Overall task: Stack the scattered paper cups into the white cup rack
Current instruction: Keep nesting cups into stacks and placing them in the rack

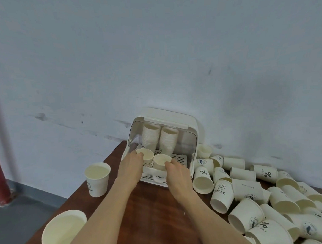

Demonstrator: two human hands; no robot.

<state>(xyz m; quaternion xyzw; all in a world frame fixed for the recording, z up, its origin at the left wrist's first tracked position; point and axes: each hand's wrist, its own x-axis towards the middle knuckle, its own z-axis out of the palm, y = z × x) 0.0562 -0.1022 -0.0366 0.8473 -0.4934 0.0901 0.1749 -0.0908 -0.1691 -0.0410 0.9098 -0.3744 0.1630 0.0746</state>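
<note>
Matt paper cups (222, 195), glossy wooden table (151, 214)

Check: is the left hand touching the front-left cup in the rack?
Touching. The head view shows the left hand with its fingers on the rim and side of the front-left cup inside the white cup rack.

A: Fingertips of left hand (131, 164) and right hand (177, 173) are hidden behind cup rims; grip can't be confirmed.
B: Cup (62, 231) at 7 o'clock is cut by the bottom edge. Pile (271, 205) at 4 o'clock is clipped at the right.
</note>
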